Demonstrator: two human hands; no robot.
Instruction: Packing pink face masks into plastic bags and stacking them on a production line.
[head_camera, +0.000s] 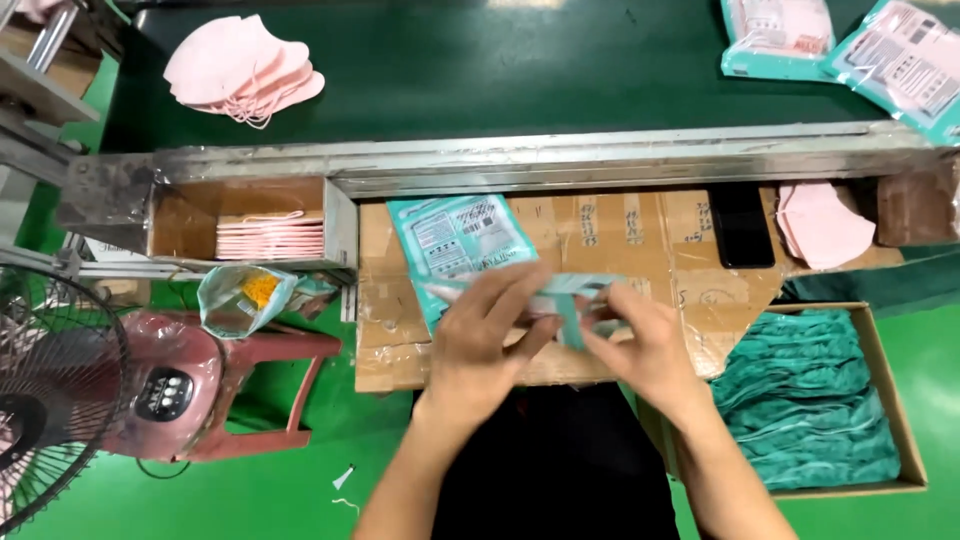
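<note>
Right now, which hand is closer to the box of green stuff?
The right hand. It is just left of the box of green masks; the left hand is farther left.

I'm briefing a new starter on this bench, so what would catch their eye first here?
First, the left hand and right hand meeting at centre over a teal pouch on the cardboard worktop. Next, the pink masks heaped on the dark green belt at top left. Then the box of teal pouches at lower right.
</note>
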